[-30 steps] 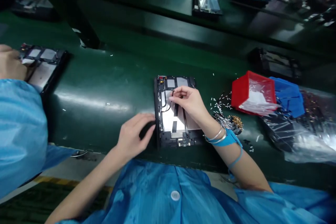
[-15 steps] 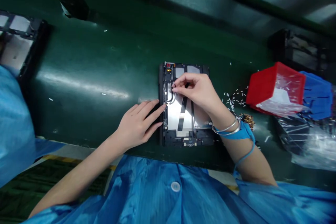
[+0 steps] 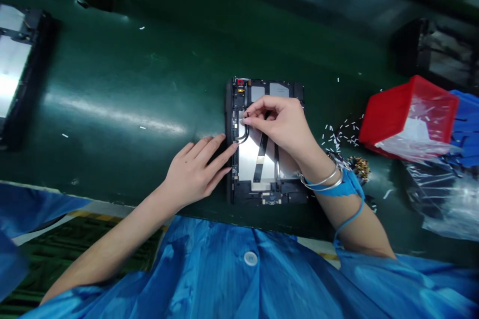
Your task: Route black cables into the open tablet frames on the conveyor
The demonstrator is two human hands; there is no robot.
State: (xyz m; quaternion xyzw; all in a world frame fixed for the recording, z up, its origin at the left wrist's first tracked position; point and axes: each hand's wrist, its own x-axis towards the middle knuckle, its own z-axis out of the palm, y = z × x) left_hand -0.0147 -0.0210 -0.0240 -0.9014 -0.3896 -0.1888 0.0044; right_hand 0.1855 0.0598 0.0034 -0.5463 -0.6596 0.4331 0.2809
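An opened flat electronic device (image 3: 245,159), black-framed with a silver panel inside, lies on the green bench before me. My right hand (image 3: 286,122) is over its upper part, thumb and forefinger pinched at a thin black cable (image 3: 247,132) that curves from the left-hand board strip. The fingertips hide the cable's upper part. My left hand (image 3: 198,169) rests at the device's left edge with fingers stretched out, the forefinger tip touching beside the cable's lower end. A dark flat ribbon (image 3: 261,159) crosses the silver panel.
To the right stand a red bin (image 3: 389,114) and a blue bin (image 3: 466,127), with white slips scattered beside them. Clear plastic bags (image 3: 445,199) lie nearer me. Another device (image 3: 15,70) sits at far left. A blue wrist strap (image 3: 348,184) trails a cord.
The view has shifted slightly. My right hand stays pinched at the cable and my left hand keeps its place at the edge. The neighbouring person's blue sleeve at left has drawn down and away.
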